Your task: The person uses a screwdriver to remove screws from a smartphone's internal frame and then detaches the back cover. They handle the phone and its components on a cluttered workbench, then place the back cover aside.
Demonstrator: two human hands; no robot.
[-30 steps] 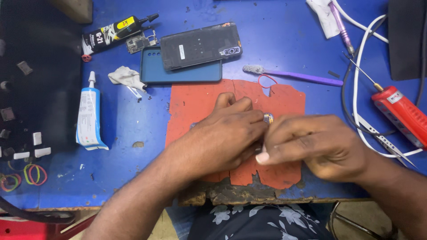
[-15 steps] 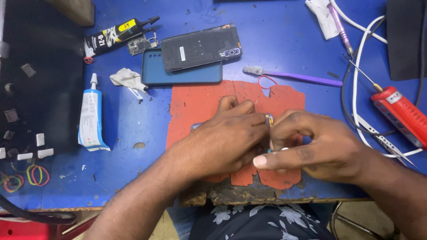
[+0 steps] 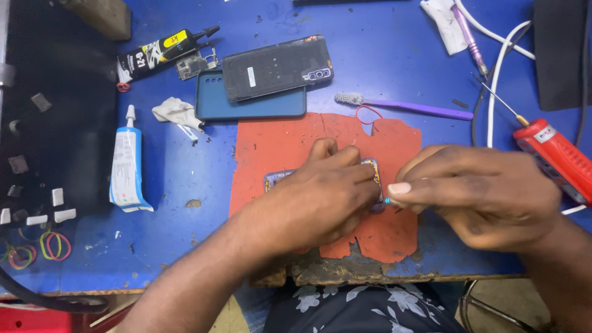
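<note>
The left hand [image 3: 330,197] lies closed over a small phone part [image 3: 370,169] on the red mat [image 3: 277,145], pinning it flat. The right hand [image 3: 475,194] pinches a thin tool [image 3: 388,200], tip touching the part's right end. The part's long axis runs left-right across the blue table [image 3: 382,55].

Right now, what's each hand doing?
Left hand: closed down on the small phone part on the red mat.
Right hand: fingers pinched on a thin tool.
</note>
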